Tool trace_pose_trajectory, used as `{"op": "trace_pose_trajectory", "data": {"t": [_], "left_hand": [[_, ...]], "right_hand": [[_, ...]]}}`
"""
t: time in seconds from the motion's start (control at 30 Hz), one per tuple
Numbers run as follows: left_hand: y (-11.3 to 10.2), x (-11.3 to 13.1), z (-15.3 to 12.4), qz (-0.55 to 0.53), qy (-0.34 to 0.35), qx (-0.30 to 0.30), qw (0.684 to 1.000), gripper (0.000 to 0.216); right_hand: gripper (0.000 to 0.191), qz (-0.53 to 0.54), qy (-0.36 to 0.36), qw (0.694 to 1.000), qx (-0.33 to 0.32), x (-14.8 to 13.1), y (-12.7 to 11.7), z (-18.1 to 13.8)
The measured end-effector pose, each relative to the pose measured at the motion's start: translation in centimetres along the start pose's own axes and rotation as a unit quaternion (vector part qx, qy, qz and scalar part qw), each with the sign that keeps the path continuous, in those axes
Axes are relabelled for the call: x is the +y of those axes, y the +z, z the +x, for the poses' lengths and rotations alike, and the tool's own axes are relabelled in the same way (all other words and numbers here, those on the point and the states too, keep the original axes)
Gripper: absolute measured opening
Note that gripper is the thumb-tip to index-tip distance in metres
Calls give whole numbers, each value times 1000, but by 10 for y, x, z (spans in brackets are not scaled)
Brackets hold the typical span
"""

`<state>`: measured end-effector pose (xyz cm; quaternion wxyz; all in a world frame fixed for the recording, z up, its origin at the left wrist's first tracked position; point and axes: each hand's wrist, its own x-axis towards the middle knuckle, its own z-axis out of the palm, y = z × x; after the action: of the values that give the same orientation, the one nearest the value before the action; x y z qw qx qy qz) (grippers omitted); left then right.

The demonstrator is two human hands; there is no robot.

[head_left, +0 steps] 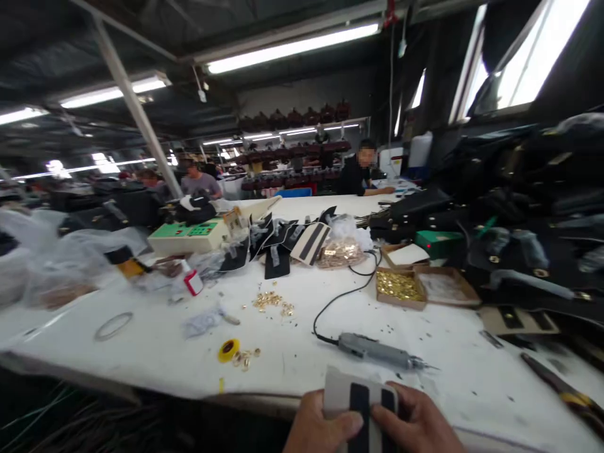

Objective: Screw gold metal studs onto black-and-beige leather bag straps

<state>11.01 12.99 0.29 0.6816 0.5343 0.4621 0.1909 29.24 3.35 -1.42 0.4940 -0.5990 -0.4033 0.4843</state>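
At the table's front edge, my left hand (325, 425) and my right hand (415, 418) both grip a beige panel with two black strips (359, 402). Each thumb presses on its face, one from either side; the lower end runs out of view. Just beyond it on the table lies a grey electric screwdriver (377, 352), its bit pointing right and its black cord trailing away. Small gold fittings (268, 302) are scattered to the left, with a yellow tape roll (229, 350) nearer the edge.
Boxes of gold pieces (400, 286) and clear pieces (443, 286) stand right of centre. Pliers (561, 390) lie at the far right, below piled black bags (519, 189). A green-topped machine (189, 236) stands back left. A co-worker (361, 170) sits at the far end.
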Motion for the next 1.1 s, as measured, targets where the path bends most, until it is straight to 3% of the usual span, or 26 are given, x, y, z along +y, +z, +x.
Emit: {"op": "trace_pose_trajectory", "data": {"t": [0.13,0.23,0.3,0.5,0.8,0.93,1.1], "left_hand": [[0,-11,11,-22,7,-27,999,60],[-2,-11,16,-77,-1,-68,995,66],[-3,-8,18,-103,-11,-62,993,64],[-4,8,15,-115,-40,-1,993,53],[1,6,31,-104,-93,-30,990,52],[0,11,35,-94,-107,-42,989,50],[1,18,44,-36,-97,-47,994,50]], "right_hand": [[44,-7,-35,999,3,-9,-1,5],[41,-44,-55,995,63,-13,-7,3],[42,-63,-47,990,117,-16,-17,1],[39,-111,-26,973,201,-22,-72,3],[39,-222,35,924,310,14,-162,33],[37,-259,46,901,346,24,-187,43],[35,-323,28,894,308,28,-195,52]]}}
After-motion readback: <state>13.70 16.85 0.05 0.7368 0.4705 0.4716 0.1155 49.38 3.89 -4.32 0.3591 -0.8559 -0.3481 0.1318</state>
